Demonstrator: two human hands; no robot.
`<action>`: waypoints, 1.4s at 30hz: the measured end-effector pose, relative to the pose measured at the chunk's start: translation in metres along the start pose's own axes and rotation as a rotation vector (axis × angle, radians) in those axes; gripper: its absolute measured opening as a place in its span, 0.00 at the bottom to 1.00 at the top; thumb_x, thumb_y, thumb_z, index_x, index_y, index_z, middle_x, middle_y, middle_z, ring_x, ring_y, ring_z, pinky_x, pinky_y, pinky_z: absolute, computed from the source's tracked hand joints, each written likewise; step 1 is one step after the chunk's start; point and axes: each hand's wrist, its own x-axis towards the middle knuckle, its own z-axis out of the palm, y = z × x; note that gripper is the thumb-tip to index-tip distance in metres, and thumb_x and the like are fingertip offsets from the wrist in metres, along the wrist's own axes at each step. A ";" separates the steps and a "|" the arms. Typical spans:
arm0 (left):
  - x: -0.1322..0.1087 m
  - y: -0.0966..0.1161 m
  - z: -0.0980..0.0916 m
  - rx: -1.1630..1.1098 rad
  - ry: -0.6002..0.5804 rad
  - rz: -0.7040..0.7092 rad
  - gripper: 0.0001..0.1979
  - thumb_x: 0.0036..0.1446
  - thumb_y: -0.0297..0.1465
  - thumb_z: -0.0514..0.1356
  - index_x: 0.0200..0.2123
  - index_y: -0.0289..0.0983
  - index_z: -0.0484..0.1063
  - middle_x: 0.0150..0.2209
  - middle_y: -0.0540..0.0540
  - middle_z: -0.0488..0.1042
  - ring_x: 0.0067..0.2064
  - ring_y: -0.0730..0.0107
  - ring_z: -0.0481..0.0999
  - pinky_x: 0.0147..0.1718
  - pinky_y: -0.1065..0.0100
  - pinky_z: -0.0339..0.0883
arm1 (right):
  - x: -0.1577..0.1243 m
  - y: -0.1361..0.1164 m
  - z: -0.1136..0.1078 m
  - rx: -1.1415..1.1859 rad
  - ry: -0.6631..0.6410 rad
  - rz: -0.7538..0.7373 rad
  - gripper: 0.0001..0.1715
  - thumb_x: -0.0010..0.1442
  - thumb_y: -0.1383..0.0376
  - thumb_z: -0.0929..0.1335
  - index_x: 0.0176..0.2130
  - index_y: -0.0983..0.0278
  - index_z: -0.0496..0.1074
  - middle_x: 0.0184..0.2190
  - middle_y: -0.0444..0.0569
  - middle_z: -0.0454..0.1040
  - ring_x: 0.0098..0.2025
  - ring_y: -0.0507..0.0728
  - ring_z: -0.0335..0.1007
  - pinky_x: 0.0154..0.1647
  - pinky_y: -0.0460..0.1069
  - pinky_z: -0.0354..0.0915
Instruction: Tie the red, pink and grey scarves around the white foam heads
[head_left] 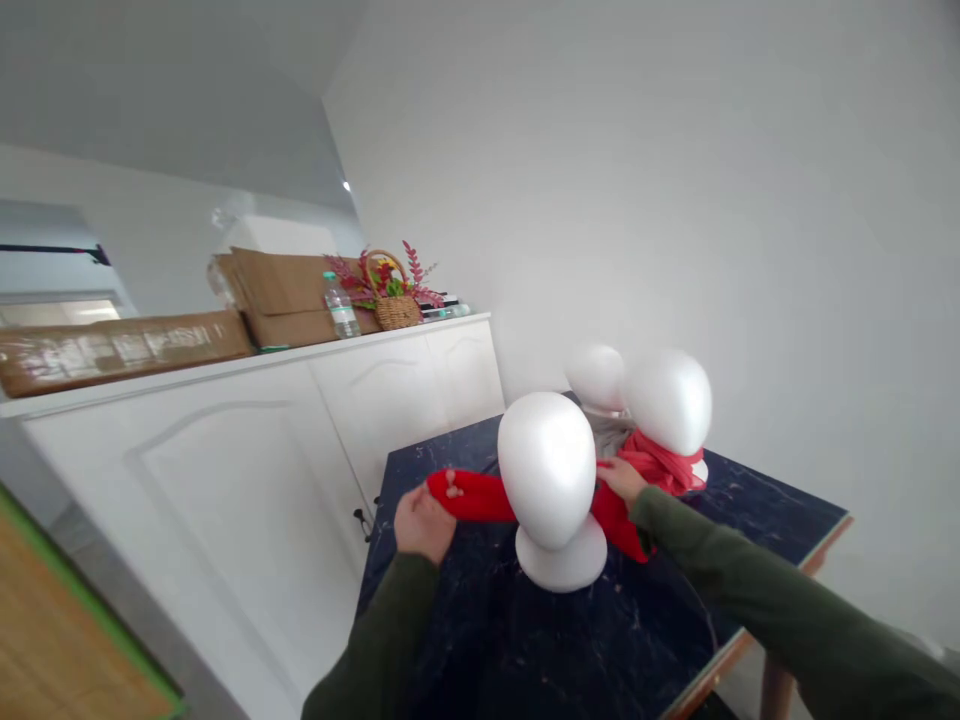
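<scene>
A white foam mannequin head (547, 470) stands upright on the dark table, its round base towards me. Behind its neck runs a red scarf (480, 497), stretched out to both sides. To the left of the head, my left hand (425, 522) is closed on one end of the scarf. On the other side my right hand (622, 480) grips the red cloth, and part of it hangs below that hand. The stretch of scarf directly behind the head is hidden.
Behind my right hand stands a second foam head (670, 402) with a red cloth (660, 462) round its neck. A third foam head (596, 376) is farther back, by grey cloth (609, 434). White cabinets (217, 470) line the left, bearing cardboard boxes (277, 290), a bottle (342, 308) and a flower basket (397, 312).
</scene>
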 end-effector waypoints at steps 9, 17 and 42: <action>-0.098 -0.079 -0.050 -0.035 0.116 -0.829 0.12 0.48 0.21 0.52 0.39 0.31 0.64 0.31 0.45 0.73 0.26 0.77 0.73 0.30 0.74 0.68 | -0.088 0.080 0.008 -0.535 -0.050 -0.171 0.33 0.49 0.65 0.65 0.53 0.76 0.57 0.52 0.62 0.54 0.55 0.66 0.46 0.54 0.57 0.48; -0.103 -0.098 -0.040 0.432 -0.050 -0.703 0.10 0.43 0.25 0.60 0.33 0.34 0.66 0.30 0.46 0.73 0.20 0.78 0.70 0.21 0.74 0.65 | -0.094 0.070 -0.009 -0.540 -0.210 -0.052 0.15 0.56 0.59 0.62 0.32 0.70 0.67 0.30 0.56 0.68 0.34 0.62 0.65 0.35 0.53 0.59; -0.077 -0.126 -0.022 0.581 -0.175 -0.089 0.15 0.41 0.25 0.59 0.37 0.34 0.67 0.34 0.47 0.73 0.35 0.66 0.72 0.36 0.66 0.65 | -0.132 0.003 0.043 -0.075 -0.130 -0.140 0.06 0.49 0.73 0.61 0.29 0.64 0.63 0.24 0.43 0.67 0.27 0.53 0.63 0.28 0.45 0.54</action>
